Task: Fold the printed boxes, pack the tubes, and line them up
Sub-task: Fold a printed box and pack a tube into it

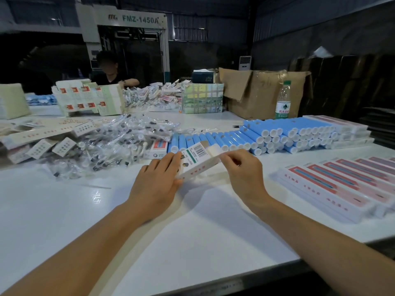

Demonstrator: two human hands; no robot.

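Both hands hold a printed box (197, 162) just above the white bench (192, 221); the left hand (159, 178) grips its near end, the right hand (241, 169) pinches its far flap; blue tubes (267, 135) lie stacked beyond; packed boxes (342, 184) line the right.

Across my white surface (64, 210) a person in a dark top (111, 76) sits in front of a grey machine marked FMZ-1450A (140, 19). Far right there's an open brown cardboard carton (259, 91) with a green-capped water bottle (282, 101) standing just beside it; left of the carton sits a pale patterned box (202, 98) with a dark tissue box (203, 75) behind it. White floor air conditioner (244, 63) stands against the back wall.
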